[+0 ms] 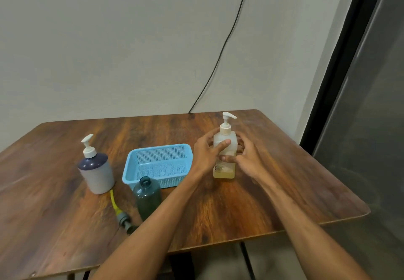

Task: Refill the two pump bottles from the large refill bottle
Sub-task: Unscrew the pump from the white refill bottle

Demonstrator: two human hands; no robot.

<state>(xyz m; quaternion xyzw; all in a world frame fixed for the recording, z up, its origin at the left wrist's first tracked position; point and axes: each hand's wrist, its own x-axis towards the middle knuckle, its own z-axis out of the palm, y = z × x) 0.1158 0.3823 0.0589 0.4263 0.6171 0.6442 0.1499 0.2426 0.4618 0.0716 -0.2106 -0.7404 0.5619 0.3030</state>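
Both hands close around one clear pump bottle [225, 148]: the left hand [205, 155] wraps its left face with the thumb laid across the front, and the right hand [249, 159] cups the right face, its thumb pressing the label lower down, so each grip is curled firmly on the plastic. That bottle is translucent, squarish in section with rounded shoulders, and stands upright on the table [273, 181], its long axis vertical; a shallow layer of yellowish liquid sits at the bottom, and the white pump head is still on, its spout pointing right. Just left of the left wrist lies a pale blue plastic basket [159, 163], rectangular with perforated mesh walls and floor. In front of the basket stands the dark green refill bottle [147, 198], smooth and cylindrical, upright with its neck open at the top, partly hidden by the left forearm. Beside it a yellow tube [114, 201] with a grey fitting lies flat on the wood. Further left stands the second pump bottle [96, 170], a squat round cylinder, dark blue above and matte grey below, upright, its white spout pointing up and right. The table is glossy brown wood grain with rounded corners.
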